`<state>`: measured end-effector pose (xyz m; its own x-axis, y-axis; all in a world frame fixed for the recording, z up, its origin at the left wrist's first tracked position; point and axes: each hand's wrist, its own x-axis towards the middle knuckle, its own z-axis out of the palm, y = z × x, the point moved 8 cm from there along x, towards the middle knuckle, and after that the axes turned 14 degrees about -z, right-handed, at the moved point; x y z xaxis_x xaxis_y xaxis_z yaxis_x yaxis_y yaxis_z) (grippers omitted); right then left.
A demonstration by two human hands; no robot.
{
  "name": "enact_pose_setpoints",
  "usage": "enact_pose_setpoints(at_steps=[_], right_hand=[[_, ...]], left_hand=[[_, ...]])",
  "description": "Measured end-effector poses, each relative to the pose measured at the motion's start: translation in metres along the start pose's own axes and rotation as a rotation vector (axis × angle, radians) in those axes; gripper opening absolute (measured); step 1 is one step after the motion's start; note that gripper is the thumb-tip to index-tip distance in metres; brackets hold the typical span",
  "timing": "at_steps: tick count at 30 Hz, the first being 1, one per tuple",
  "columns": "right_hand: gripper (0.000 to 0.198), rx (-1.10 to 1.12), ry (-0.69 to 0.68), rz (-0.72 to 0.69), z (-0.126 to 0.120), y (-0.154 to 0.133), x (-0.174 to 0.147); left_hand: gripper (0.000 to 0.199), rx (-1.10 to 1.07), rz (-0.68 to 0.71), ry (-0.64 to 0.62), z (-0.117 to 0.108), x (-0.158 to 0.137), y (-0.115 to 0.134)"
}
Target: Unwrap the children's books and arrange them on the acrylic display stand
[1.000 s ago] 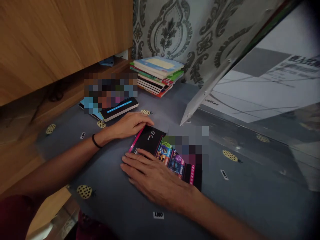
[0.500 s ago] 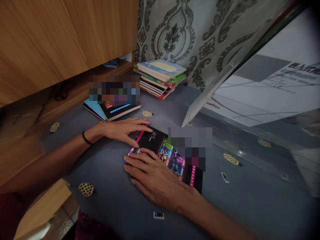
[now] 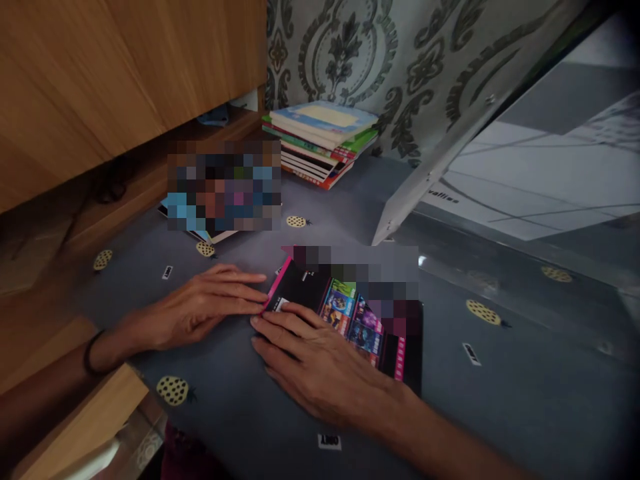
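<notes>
A black book with a pink edge and small colourful pictures lies flat on the desk, its far right part blurred out. My right hand rests across its near side, fingers stretched over the cover and the palm hiding part of it. At the pink left edge, the fingertips of my left hand touch or nearly touch the book; its fingers are extended, with nothing held. A dark band circles the left wrist.
Behind, a stack of books stands against the patterned wall. More books, partly blurred out, lie left of it. A slanted white panel rises at the right. A wooden cabinet overhangs the back left of the grey desk.
My left hand has drawn back to the left, off the top of the book to its edge. My right hand stays on the cover. The view has shifted slightly.
</notes>
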<state>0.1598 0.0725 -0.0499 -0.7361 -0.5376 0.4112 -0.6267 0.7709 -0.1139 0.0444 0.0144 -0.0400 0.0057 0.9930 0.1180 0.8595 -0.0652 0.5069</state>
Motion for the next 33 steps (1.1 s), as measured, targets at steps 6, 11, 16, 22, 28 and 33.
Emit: enact_pose_setpoints(at_steps=[6,11,16,22,28,33], right_hand=[[0.023,-0.047,0.002,-0.017,0.000,-0.001,-0.001],[0.023,-0.028,0.008,-0.015,-0.001,-0.001,0.000],[0.023,-0.040,0.015,-0.008,-0.002,-0.001,0.001],[0.025,-0.060,0.033,0.005,-0.004,-0.002,0.001],[0.023,-0.051,0.033,0.001,-0.004,-0.001,0.000],[0.023,-0.051,0.018,0.011,-0.003,0.000,-0.001]], left_hand=[[0.050,0.044,0.061,-0.002,0.004,-0.005,-0.001],[0.050,0.041,0.079,0.003,0.005,-0.004,-0.002],[0.047,0.033,0.095,0.040,0.005,-0.004,-0.001],[0.048,-0.011,0.136,0.094,0.005,0.000,0.003],[0.051,-0.077,0.161,0.076,0.010,0.007,0.004],[0.052,-0.090,0.204,0.098,0.008,0.007,0.006]])
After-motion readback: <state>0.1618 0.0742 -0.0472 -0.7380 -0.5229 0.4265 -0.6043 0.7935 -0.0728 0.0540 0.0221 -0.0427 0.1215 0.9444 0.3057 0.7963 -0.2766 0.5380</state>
